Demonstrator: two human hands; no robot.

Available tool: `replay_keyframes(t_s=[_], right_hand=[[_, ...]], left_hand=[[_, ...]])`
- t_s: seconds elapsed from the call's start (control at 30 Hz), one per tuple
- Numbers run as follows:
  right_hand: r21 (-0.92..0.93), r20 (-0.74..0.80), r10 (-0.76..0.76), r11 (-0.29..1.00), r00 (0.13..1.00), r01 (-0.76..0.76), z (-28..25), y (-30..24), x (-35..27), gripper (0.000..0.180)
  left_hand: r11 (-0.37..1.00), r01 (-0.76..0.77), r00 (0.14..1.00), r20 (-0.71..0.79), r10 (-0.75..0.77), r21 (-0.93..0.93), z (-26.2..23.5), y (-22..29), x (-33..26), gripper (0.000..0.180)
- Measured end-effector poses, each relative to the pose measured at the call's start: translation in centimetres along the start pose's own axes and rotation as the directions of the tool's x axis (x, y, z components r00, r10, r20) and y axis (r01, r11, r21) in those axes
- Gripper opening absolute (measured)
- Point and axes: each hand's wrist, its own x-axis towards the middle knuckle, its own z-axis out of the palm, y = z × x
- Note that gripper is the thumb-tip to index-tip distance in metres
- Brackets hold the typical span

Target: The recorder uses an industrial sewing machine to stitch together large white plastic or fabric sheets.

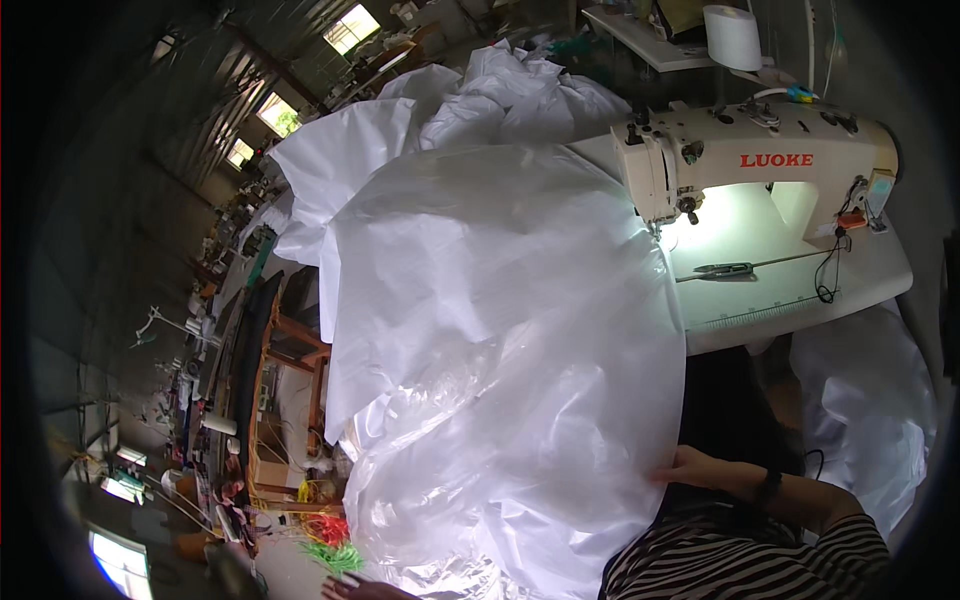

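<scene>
In the head view, my right hand (694,468), lower right, pinches the edge of white plastic sheeting (500,300) that fills the centre; whether it forms a bag I cannot tell. My left hand (370,590) shows at bottom left of centre, grip unclear.

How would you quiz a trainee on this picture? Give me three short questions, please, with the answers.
1. Which of the person's hands touches the right edge of the white sheet?
2. True or false: in the picture, the sewing machine stands to the left of the white sheet's middle.
3. The person's top is: A) plain; B) striped; C) checked.

Key:
1. The right hand.
2. False: the sewing machine stands to the right.
3. B.
</scene>
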Motion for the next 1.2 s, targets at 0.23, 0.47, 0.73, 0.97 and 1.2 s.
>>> replay_keyframes(t_s=[0.23,0.47,0.73,0.97,1.2], right_hand=[[0.000,0.096,0.081,0.997,0.992,-0.081,-1.1,-2.8,-3.7,0.040],[0.015,0.002,0.221,0.975,0.975,-0.221,-3.8,-2.6,-9.9,0.039],[0.170,-0.037,0.062,0.984,0.997,-0.055,-4.1,-2.5,-8.0,0.040],[0.169,-0.042,-0.013,0.985,0.999,0.019,-5.2,-4.1,-7.7,0.056],[-0.029,-0.276,-0.155,0.988,0.949,0.153,-5.3,-6.0,-2.6,0.037]], left_hand=[[0.733,-0.110,0.544,0.577,0.610,-0.671,3.5,24.0,-10.4,0.064],[0.809,-0.587,0.339,0.898,0.279,-0.030,12.3,15.7,-7.6,0.029],[0.690,-0.511,0.218,0.699,0.681,-0.513,6.1,30.8,-21.7,0.052],[0.489,-0.010,-0.379,0.455,0.806,-0.873,1.6,33.8,-26.7,0.010],[0.552,0.357,-0.705,0.170,0.689,-0.753,1.0,36.2,-28.7,0.010]])
